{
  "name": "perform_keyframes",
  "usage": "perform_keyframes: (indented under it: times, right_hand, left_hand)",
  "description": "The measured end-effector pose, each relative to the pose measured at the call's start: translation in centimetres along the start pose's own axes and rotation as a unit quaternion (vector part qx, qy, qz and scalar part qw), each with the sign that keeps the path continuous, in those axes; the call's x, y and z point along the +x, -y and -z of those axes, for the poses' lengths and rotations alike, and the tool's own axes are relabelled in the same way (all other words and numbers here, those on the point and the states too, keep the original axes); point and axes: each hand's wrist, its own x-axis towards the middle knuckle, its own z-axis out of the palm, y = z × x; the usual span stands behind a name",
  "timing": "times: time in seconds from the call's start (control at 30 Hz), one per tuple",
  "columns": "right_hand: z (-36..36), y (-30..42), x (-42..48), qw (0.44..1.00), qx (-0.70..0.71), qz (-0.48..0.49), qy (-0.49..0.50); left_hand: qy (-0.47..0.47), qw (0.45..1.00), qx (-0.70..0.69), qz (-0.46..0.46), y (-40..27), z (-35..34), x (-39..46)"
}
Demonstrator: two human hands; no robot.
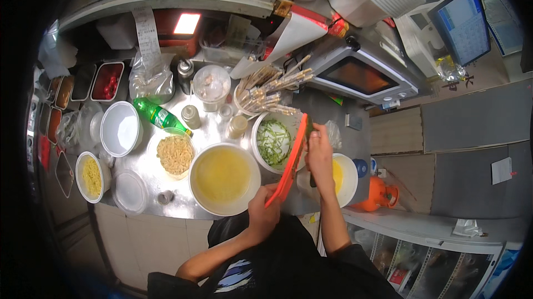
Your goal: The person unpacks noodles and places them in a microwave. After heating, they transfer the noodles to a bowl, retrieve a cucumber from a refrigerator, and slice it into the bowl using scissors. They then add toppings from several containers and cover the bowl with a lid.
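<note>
My left hand (264,211) grips the near end of a red-orange board (291,163), tilted up and seen nearly edge-on. Its far end rises over a white tub (255,149) holding shredded green vegetable (272,141), likely cucumber. Against the board's right face, my right hand (320,155) is curled around a dark object (312,180), mostly hidden by the fingers; I cannot tell what it is. Left of the board stands a white tub of yellowish liquid (225,178). Behind my right wrist, another white tub (349,180) contains something yellow.
On the steel counter are a bowl of pale strips (175,154), a green bottle (160,116) lying down, a tub of yellow noodles (92,176) and squeeze bottles (191,116). Bundled wrapped chopsticks (270,89) stand behind. A microwave (358,70) sits at the back right.
</note>
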Motion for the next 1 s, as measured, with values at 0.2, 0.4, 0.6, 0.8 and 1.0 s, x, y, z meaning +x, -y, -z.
perform_keyframes:
  times: [0.2, 0.4, 0.6, 0.8, 1.0]
  right_hand:
    - [2.9, 0.8, -2.9, 0.910, 0.368, -0.187, 0.043]
    - [4.9, 0.1, -5.8, 0.792, 0.564, -0.209, 0.102]
    - [4.3, 2.4, -7.9, 0.760, 0.610, -0.214, 0.069]
    - [2.5, 1.3, -11.7, 0.538, 0.784, -0.303, 0.069]
    - [3.2, -0.8, -13.7, 0.598, 0.738, -0.276, 0.148]
  left_hand:
    - [0.003, 0.998, -0.060, 0.021, -0.5, 0.7, 0.5]
    - [0.004, 0.996, -0.069, 0.062, -0.8, 0.5, 0.7]
    - [0.003, 0.996, -0.082, 0.036, -0.1, 0.7, 0.7]
    - [-0.020, 0.994, -0.105, 0.037, -0.7, 0.8, 0.9]
    - [-0.030, 0.991, -0.126, 0.044, -0.4, 1.1, 1.0]
